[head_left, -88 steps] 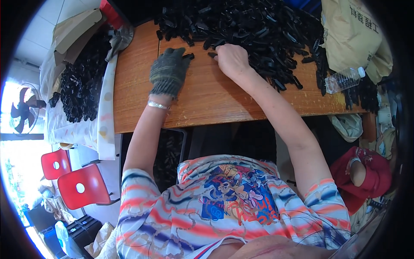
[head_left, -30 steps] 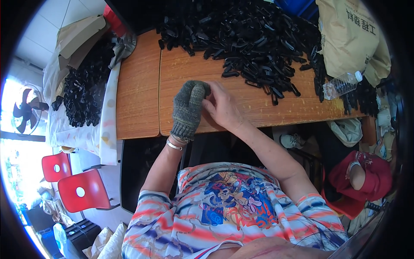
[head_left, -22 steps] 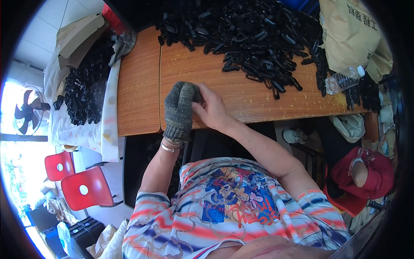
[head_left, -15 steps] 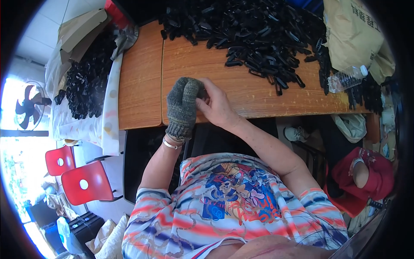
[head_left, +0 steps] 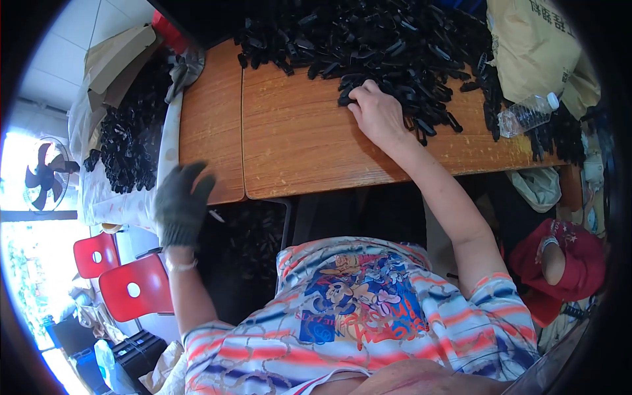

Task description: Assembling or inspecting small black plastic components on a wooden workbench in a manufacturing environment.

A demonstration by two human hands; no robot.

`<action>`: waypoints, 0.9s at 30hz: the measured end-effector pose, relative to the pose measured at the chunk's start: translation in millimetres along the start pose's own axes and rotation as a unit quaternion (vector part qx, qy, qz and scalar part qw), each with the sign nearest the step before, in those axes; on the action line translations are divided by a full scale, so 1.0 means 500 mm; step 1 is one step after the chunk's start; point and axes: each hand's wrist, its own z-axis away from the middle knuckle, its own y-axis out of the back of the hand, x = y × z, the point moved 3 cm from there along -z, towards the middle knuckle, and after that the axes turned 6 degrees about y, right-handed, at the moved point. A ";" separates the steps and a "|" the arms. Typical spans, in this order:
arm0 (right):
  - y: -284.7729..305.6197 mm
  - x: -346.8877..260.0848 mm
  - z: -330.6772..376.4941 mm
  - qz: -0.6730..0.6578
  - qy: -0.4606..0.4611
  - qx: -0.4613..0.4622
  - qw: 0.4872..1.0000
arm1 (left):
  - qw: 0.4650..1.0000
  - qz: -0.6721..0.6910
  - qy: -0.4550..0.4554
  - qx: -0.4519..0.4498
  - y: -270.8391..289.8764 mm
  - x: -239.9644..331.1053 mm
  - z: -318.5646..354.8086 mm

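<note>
My left hand (head_left: 183, 205), in a grey-green knitted glove, hangs past the table's front edge at the left, slightly blurred. Its fingers are spread, and nothing shows in them. Just beside it, a small pale sliver (head_left: 216, 216) shows above a dark container (head_left: 253, 240) with black pieces in it. My bare right hand (head_left: 376, 112) reaches over the table to the near edge of a big heap of black plastic pieces (head_left: 355, 43). Its fingers are bent and closed on one of these slim, elongated pieces, which they partly hide.
The wooden tabletop (head_left: 296, 138) has a seam at left. A clear plastic bottle (head_left: 526, 117) lies by a brown paper sack (head_left: 530, 52) at right. More black pieces (head_left: 135, 141) fill a lined box at left. Red chairs (head_left: 135, 289) stand lower left; another person's knee (head_left: 553, 266) shows right.
My hands were together above the table's front edge. The left has moved left and down and opened; the right has gone forward and right to the black heap.
</note>
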 end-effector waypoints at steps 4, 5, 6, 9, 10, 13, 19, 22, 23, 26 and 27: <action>-0.014 -0.008 -0.013 0.050 0.016 -0.021 0.998 | 0.986 0.134 -0.096 0.021 -0.125 0.146 -0.156; -0.016 -0.015 -0.013 0.041 0.011 -0.036 0.998 | 0.986 0.131 -0.098 0.032 -0.158 0.180 -0.192; -0.015 -0.022 -0.013 0.043 0.011 -0.037 0.998 | 0.986 0.129 -0.100 0.042 -0.188 0.211 -0.226; -0.013 -0.032 -0.002 0.026 0.001 -0.067 0.997 | 0.987 0.116 -0.107 0.022 -0.250 0.282 -0.301; -0.017 -0.033 0.005 0.013 0.010 -0.061 0.998 | 0.992 0.073 -0.102 0.005 -0.271 0.292 -0.321; -0.020 -0.038 0.019 -0.021 0.018 -0.051 0.998 | 0.995 0.031 -0.096 0.002 -0.304 0.286 -0.330; -0.011 -0.033 0.039 -0.082 -0.014 -0.118 0.990 | 0.996 -0.017 -0.054 -0.069 -0.252 0.239 -0.274; -0.006 -0.033 0.050 -0.099 0.007 -0.107 0.989 | 0.989 -0.044 -0.042 -0.134 -0.227 0.231 -0.243; -0.006 -0.034 0.051 -0.100 0.019 -0.117 0.988 | 0.997 -0.013 -0.041 -0.072 -0.238 0.217 -0.239; -0.003 -0.040 0.052 -0.102 0.028 -0.123 0.987 | 0.998 0.016 -0.054 -0.029 -0.230 0.223 -0.224; -0.001 -0.042 0.052 -0.106 0.029 -0.118 0.987 | 0.997 0.010 -0.069 -0.046 -0.228 0.229 -0.220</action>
